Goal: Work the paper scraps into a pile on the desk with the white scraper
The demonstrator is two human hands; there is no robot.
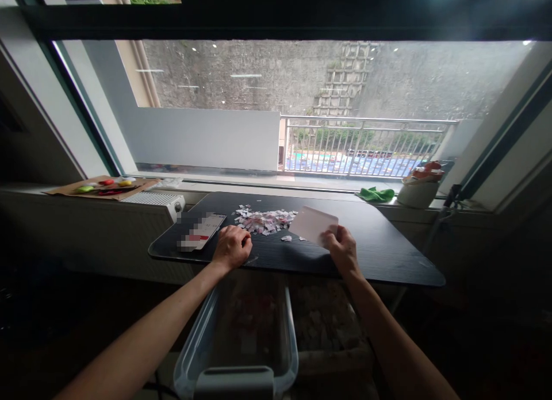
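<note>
My right hand (342,249) pinches a thin, pale, flat card or sheet (314,223) by its lower right corner, tilted above the table. Its left edge overlaps the right end of a heap of small white and pinkish paper scraps (265,220). A few loose scraps lie just in front of the heap. Curled into a loose fist, my left hand (233,246) rests at the table's front edge, and nothing shows in it. Just left of that hand lies a phone (211,227) with a lit screen, partly blurred out.
The dark table (379,245) stands against a window. Below its front edge is a clear plastic bin (291,331), with a second container of scraps beside it. A green cloth (376,194) and a pale bucket (417,192) sit on the sill at right; a radiator (155,199) is at left.
</note>
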